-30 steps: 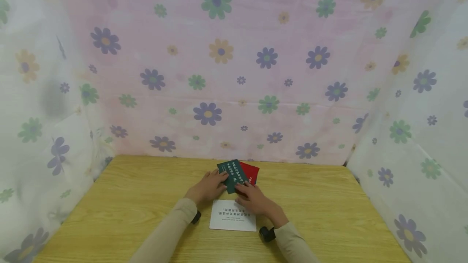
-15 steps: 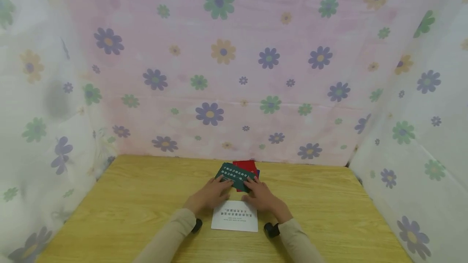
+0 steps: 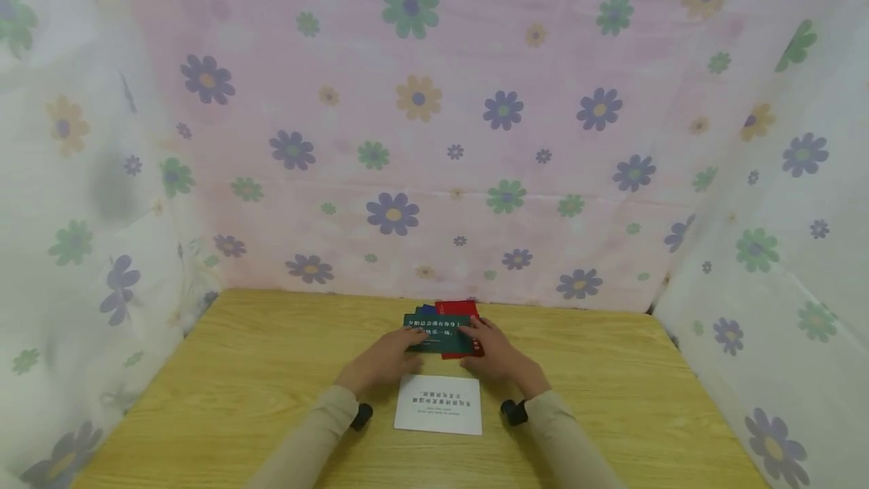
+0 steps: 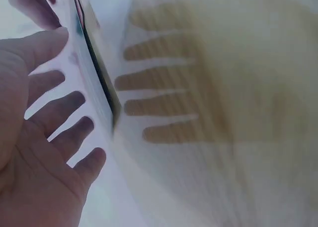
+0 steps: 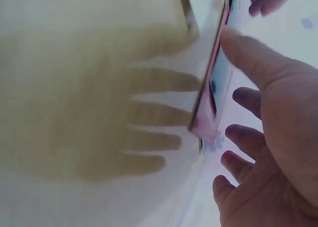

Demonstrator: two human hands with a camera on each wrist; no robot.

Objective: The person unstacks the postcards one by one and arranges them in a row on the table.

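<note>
A dark green card [image 3: 444, 338] with white printed characters lies on top of a small pile at the back of the table. Red card [image 3: 456, 308] edges show behind and right of it, and a blue corner [image 3: 428, 310] peeks out at upper left. My left hand [image 3: 385, 359] is at the green card's left end, my right hand [image 3: 501, 353] at its right end, fingertips over the card. In the wrist views, the fingers of the left hand [image 4: 54, 127] and right hand [image 5: 268, 113] are spread and fairly straight, beside the pile's edge.
A white card [image 3: 437, 406] with printed text lies between my forearms, nearer me than the pile. The wooden table [image 3: 597, 398] reaches back to a flowered curtain [image 3: 448, 96], which also hangs on both sides. Black wrist cameras [image 3: 514, 412] sit under my wrists.
The green card has turned from a steep slant to lie nearly level across my view. The red card has straightened too, and a blue corner now shows at left. My hands have spread slightly apart.
</note>
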